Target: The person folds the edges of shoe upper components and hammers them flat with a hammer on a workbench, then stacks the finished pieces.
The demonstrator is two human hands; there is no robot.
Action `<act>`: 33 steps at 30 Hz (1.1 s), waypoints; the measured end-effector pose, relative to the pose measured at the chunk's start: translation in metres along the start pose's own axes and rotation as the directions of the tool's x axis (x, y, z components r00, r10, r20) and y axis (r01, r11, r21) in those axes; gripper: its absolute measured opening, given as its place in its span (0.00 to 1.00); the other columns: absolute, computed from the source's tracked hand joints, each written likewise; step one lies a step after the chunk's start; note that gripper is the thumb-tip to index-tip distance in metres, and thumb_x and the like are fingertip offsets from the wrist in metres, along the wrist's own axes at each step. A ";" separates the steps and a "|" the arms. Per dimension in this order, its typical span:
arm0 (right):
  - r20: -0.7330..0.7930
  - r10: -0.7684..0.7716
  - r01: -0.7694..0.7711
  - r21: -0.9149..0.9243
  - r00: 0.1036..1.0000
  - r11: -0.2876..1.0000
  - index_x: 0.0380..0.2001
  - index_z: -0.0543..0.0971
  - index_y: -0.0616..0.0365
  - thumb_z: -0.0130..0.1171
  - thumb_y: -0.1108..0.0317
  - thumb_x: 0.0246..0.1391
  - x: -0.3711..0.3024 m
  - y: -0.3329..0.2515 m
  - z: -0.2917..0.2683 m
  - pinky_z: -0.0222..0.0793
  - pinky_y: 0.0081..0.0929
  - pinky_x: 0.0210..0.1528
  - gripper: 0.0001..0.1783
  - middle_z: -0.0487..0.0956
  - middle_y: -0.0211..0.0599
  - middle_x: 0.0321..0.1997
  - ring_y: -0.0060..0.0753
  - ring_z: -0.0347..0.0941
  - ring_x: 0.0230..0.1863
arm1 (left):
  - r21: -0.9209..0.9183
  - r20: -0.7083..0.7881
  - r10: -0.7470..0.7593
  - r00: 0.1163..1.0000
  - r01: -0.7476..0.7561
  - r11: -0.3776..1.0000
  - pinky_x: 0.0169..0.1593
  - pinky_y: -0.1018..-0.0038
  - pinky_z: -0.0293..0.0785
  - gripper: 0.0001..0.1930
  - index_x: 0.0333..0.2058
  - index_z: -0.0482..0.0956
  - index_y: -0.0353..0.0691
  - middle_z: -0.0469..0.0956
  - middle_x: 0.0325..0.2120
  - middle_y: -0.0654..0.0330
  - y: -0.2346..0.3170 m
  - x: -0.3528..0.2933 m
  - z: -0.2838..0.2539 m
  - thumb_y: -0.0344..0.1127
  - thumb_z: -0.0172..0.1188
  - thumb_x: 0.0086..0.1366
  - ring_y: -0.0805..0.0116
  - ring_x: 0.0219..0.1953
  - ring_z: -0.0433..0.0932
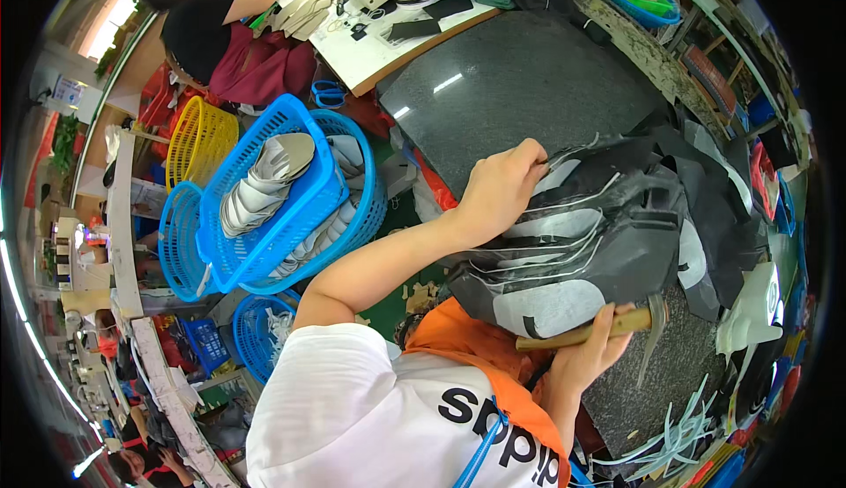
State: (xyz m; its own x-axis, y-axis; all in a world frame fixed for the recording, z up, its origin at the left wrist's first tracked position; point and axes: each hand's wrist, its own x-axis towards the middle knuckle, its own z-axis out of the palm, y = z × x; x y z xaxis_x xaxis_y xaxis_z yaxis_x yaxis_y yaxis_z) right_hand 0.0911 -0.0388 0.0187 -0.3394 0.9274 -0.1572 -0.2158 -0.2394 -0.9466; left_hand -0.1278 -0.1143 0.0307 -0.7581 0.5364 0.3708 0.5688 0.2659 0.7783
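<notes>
My right hand (589, 354) is wrapped round the wooden handle of a hammer (564, 338). Its metal head, with a long curved end, lies to the right of my fingers. Just beyond the hammer is a heap of dark grey sheet pieces (617, 254), with rounded light grey patches and thin white lines along their edges. They overlap in layers on the stone-like table. My left hand (504, 186) is at the far left edge of this heap, its fingers pinched together. What lies between those fingertips is too small to make out.
The dark, glossy tabletop (520, 74) stretches beyond the heap. At left, blue plastic baskets (330, 190) hold stacked grey pieces (264, 190), near a yellow basket (198, 140). Pale blue strips (674, 431) lie at lower right. Another person (211, 38) sits at a white table (361, 56).
</notes>
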 end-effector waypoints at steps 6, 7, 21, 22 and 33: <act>-0.027 -0.111 0.109 -0.085 0.993 0.990 0.56 0.63 0.62 0.52 0.76 0.61 -0.012 0.000 -0.016 0.62 0.33 0.59 0.20 0.68 0.36 0.51 0.30 0.65 0.53 | 0.013 0.023 0.165 0.986 -0.165 0.986 0.32 0.63 0.76 0.06 0.37 0.73 0.37 0.78 0.28 0.50 0.030 0.010 0.013 0.28 0.59 0.62 0.49 0.32 0.80; -0.104 -0.005 0.009 0.045 0.995 0.999 0.59 0.62 0.63 0.53 0.74 0.61 -0.007 -0.003 -0.005 0.59 0.38 0.64 0.24 0.67 0.40 0.56 0.34 0.64 0.58 | -0.005 0.036 0.198 0.980 -0.198 0.980 0.32 0.63 0.76 0.06 0.37 0.73 0.38 0.78 0.28 0.50 0.039 0.005 0.015 0.28 0.60 0.62 0.50 0.32 0.80; 0.132 -0.220 0.227 -0.037 0.967 0.973 0.62 0.60 0.60 0.57 0.71 0.55 -0.029 -0.022 -0.049 0.55 0.39 0.66 0.32 0.66 0.39 0.60 0.35 0.63 0.61 | 0.298 -0.293 0.085 0.952 0.007 0.954 0.37 0.59 0.72 0.07 0.39 0.73 0.37 0.76 0.32 0.46 -0.014 0.065 -0.047 0.34 0.50 0.70 0.50 0.32 0.78; 0.098 -0.235 0.240 -0.041 0.967 0.970 0.62 0.60 0.60 0.57 0.71 0.55 -0.028 -0.023 -0.050 0.55 0.39 0.66 0.32 0.66 0.39 0.60 0.35 0.63 0.61 | 0.317 -0.366 0.176 0.914 -0.056 0.947 0.38 0.66 0.71 0.08 0.38 0.73 0.36 0.76 0.30 0.51 -0.027 0.077 -0.060 0.35 0.51 0.70 0.60 0.33 0.77; -0.136 -0.205 0.215 0.066 0.969 0.974 0.55 0.66 0.57 0.53 0.77 0.60 -0.012 -0.022 -0.050 0.58 0.26 0.59 0.20 0.69 0.28 0.50 0.21 0.65 0.52 | -0.190 0.472 0.102 0.875 -0.012 0.982 0.55 0.66 0.70 0.18 0.50 0.76 0.40 0.76 0.47 0.50 0.030 0.055 0.007 0.31 0.61 0.59 0.55 0.52 0.74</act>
State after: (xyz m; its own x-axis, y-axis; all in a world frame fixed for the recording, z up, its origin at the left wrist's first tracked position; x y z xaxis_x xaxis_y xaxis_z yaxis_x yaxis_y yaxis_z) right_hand 0.1454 -0.0304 0.0271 -0.1607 0.9870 0.0033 -0.3438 -0.0528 -0.9376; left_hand -0.1506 -0.0714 0.0710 -0.4548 0.8752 0.1649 0.5073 0.1025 0.8556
